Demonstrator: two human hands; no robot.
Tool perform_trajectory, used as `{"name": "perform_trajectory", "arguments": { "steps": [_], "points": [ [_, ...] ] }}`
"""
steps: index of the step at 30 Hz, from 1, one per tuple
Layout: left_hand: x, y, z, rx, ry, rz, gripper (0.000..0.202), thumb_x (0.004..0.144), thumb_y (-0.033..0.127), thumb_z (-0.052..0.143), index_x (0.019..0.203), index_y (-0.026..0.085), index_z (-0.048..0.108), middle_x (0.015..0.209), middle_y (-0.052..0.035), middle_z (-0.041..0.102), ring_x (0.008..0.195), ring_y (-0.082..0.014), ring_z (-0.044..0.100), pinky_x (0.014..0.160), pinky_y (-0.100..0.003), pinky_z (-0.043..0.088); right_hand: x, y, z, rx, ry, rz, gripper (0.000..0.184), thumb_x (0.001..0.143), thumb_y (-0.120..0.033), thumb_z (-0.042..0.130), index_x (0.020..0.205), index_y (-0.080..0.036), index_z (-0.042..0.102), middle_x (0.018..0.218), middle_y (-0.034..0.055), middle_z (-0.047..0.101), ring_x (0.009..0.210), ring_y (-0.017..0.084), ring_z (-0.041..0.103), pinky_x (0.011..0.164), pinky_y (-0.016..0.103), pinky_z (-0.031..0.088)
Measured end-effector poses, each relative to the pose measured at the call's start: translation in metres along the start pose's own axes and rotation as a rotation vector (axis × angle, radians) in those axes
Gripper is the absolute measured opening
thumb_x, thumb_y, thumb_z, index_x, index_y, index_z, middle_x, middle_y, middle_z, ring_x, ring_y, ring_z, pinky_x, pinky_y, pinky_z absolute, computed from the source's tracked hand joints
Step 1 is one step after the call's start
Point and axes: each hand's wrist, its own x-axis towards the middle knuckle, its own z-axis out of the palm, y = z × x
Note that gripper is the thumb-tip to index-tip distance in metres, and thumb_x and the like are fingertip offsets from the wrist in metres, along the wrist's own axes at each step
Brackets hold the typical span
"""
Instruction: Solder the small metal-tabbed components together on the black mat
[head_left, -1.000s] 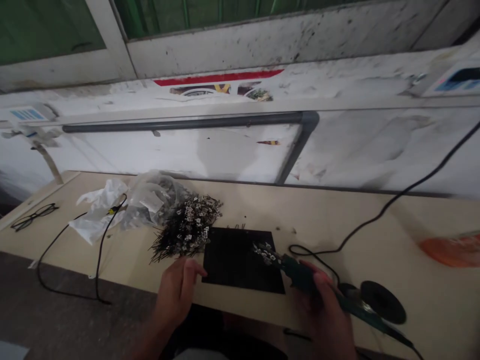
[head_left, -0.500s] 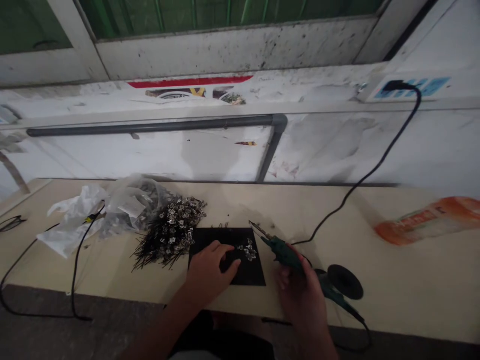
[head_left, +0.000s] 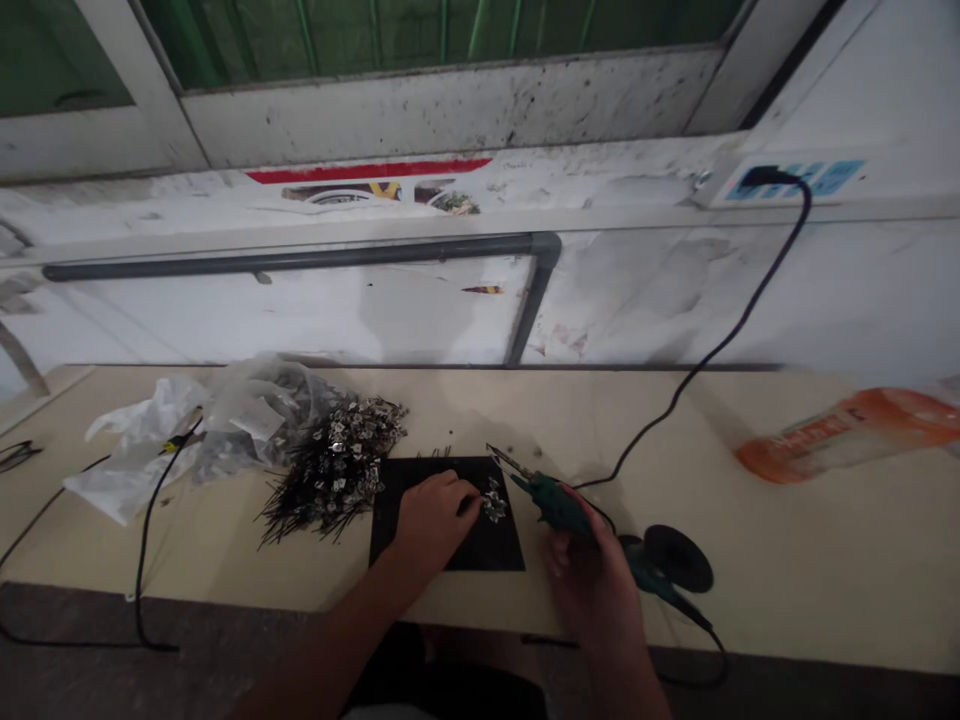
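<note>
Now right hand (head_left: 596, 590) around soldering iron (head_left: 559, 502)

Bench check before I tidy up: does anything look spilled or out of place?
Yes. The parts pile has spilled out of the plastic bag onto the bench, reaching the black mat. An orange packet lies on its side at the right.

Left hand (head_left: 431, 515) nearer small parts (head_left: 493, 499)

The small parts (head_left: 493, 498) by the left hand (head_left: 431, 515) are too tiny and blurry to make out, and the glasses (head_left: 13, 455) get chopped by the left edge.
</note>
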Motion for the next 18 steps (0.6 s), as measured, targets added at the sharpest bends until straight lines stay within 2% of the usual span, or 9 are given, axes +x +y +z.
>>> {"name": "perform_trajectory", "arguments": {
  "steps": [9, 14, 18],
  "points": [
    [-0.001, -0.007, 0.002, -0.005, 0.034, 0.026, 0.007, 0.095, 0.028, 0.073, 0.096, 0.026, 0.08, 0.094, -0.0003, 0.076, 0.092, -0.0172, 0.072, 0.069, -0.026, 0.046, 0.0, -0.001, 0.001, -0.006, -0.009, -0.01, 0.049, 0.074, -0.056, 0.087, 0.111, -0.024, 0.079, 0.065, -0.003, 0.053, 0.054, 0.009, 0.042, 0.041, 0.018, 0.037],
    [0.002, -0.007, 0.0, -0.028, 0.117, 0.074, 0.008, 0.096, 0.029, 0.073, 0.093, 0.027, 0.081, 0.086, 0.0013, 0.075, 0.081, -0.0138, 0.07, 0.069, -0.025, 0.047, -0.001, -0.002, 0.001, -0.009, -0.021, -0.007, 0.048, 0.076, -0.055, 0.086, 0.112, -0.024, 0.079, 0.063, -0.0025, 0.052, 0.055, 0.01, 0.043, 0.042, 0.019, 0.037],
    [-0.015, -0.018, -0.004, -0.02, 0.185, 0.141, 0.016, 0.1, 0.03, 0.066, 0.097, 0.027, 0.082, 0.084, -0.0018, 0.075, 0.084, -0.0168, 0.071, 0.072, -0.028, 0.05, -0.001, -0.002, 0.001, -0.015, -0.03, -0.002, 0.047, 0.077, -0.055, 0.085, 0.112, -0.024, 0.079, 0.064, -0.002, 0.053, 0.056, 0.01, 0.043, 0.043, 0.019, 0.037]
  ]
}}
